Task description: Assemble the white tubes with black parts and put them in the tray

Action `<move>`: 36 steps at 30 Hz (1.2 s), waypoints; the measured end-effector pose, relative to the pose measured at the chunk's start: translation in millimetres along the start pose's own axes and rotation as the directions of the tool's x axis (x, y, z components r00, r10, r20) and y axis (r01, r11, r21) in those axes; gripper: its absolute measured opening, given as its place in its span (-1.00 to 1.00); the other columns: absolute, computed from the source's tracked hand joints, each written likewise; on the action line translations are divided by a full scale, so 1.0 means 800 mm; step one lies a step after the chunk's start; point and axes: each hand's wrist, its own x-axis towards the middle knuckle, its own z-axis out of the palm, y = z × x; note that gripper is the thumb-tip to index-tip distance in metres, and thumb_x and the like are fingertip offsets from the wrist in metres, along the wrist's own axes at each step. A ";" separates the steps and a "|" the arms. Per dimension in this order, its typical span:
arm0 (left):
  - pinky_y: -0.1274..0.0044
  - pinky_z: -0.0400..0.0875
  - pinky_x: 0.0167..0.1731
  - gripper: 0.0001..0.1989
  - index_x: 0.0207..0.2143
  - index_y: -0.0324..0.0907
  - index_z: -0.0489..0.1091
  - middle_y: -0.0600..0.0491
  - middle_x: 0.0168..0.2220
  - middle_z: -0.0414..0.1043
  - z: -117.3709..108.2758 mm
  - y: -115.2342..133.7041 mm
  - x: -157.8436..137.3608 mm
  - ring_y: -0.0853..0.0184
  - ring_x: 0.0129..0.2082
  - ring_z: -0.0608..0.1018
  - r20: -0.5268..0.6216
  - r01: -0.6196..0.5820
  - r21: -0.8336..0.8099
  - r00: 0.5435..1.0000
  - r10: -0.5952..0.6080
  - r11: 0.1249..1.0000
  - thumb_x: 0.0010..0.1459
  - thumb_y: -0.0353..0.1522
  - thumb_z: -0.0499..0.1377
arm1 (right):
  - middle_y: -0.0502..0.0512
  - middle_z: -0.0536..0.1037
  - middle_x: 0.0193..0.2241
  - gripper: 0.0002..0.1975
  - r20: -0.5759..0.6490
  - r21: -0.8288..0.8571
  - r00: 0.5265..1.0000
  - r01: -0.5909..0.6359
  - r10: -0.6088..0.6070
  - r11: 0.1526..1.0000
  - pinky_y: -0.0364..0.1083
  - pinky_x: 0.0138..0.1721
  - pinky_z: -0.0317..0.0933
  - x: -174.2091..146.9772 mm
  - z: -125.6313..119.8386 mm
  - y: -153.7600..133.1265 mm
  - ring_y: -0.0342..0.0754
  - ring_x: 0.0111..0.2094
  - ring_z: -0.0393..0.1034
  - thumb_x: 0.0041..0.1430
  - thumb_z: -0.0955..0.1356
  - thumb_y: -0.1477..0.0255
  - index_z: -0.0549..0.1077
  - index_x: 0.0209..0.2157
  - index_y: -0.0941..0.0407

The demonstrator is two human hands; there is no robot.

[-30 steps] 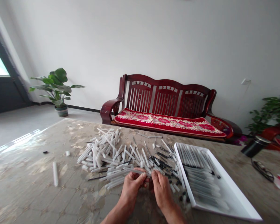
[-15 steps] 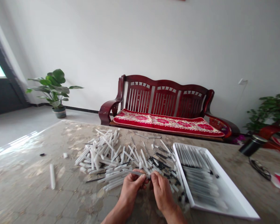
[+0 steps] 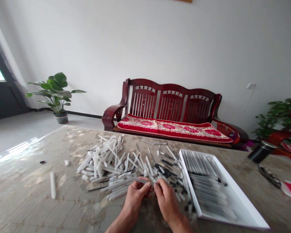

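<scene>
The left hand (image 3: 136,193) pinches a pale tube (image 3: 136,179) aimed just past nine o'clock, the right hand (image 3: 167,196), hold unclear, beside its three-o'clock end.

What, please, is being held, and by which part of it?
The left hand pinches a pale tube near its right end; whether the right hand grips anything cannot be told.

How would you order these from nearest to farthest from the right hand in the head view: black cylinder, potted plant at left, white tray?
1. White tray: just right of the right hand.
2. Black cylinder: farther right, on the table.
3. Potted plant: left, beyond the table.
</scene>
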 end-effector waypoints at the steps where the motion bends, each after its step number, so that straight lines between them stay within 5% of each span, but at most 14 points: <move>1: 0.61 0.29 -0.59 -0.56 -0.52 -0.24 0.47 0.10 -0.63 0.45 0.000 0.000 0.000 0.44 -0.62 0.41 -0.004 -0.003 -0.002 1.000 0.003 1.000 -0.35 -0.13 0.49 | 0.01 0.54 -0.56 -0.61 -0.001 -0.008 1.000 -0.009 0.009 1.000 -0.17 -0.49 0.14 0.000 0.000 0.001 -0.08 -0.51 0.42 0.36 0.15 0.20 0.38 -0.47 0.05; 21: 0.60 0.32 -0.60 -0.57 -0.48 -0.23 0.45 0.08 -0.63 0.46 -0.002 -0.005 0.001 0.38 -0.59 0.46 0.042 -0.043 0.016 0.998 0.043 0.999 -0.31 -0.14 0.48 | -0.01 0.48 -0.63 -0.54 -0.058 -0.025 0.998 0.007 -0.008 1.000 -0.15 -0.55 0.08 0.000 0.005 0.006 -0.11 -0.59 0.37 0.37 0.11 0.15 0.33 -0.53 0.05; 26: 0.58 0.35 -0.58 -0.57 -0.46 -0.23 0.44 0.06 -0.63 0.48 -0.004 -0.006 0.001 0.38 -0.62 0.46 0.075 -0.076 0.040 0.995 0.073 0.996 -0.27 -0.13 0.46 | 0.01 0.41 -0.70 -0.43 -0.081 0.141 0.994 -0.059 0.071 0.988 -0.14 -0.57 0.14 0.004 0.010 0.006 -0.09 -0.63 0.32 0.32 0.09 0.03 0.30 -0.63 0.05; 32: 0.59 0.33 -0.60 -0.57 -0.46 -0.22 0.44 0.09 -0.64 0.46 -0.002 -0.006 -0.001 0.41 -0.65 0.42 0.078 -0.088 0.049 0.993 0.084 0.995 -0.26 -0.12 0.45 | -0.07 0.27 -0.82 -0.37 0.059 0.301 0.974 -0.227 0.220 0.926 -0.17 -0.79 -0.02 0.001 0.014 0.003 -0.16 -0.82 0.11 0.30 0.06 -0.04 0.34 -0.65 0.04; 36: 0.59 0.32 -0.58 -0.58 -0.45 -0.22 0.45 0.13 -0.62 0.42 0.001 -0.006 -0.005 0.42 -0.62 0.41 0.038 -0.075 0.028 0.997 0.074 0.997 -0.22 -0.10 0.43 | -0.09 0.26 -0.84 -0.37 0.011 0.373 0.979 -0.195 0.206 0.907 -0.19 -0.83 -0.05 -0.002 0.017 0.003 -0.18 -0.86 0.07 0.30 0.10 -0.04 0.40 -0.64 0.05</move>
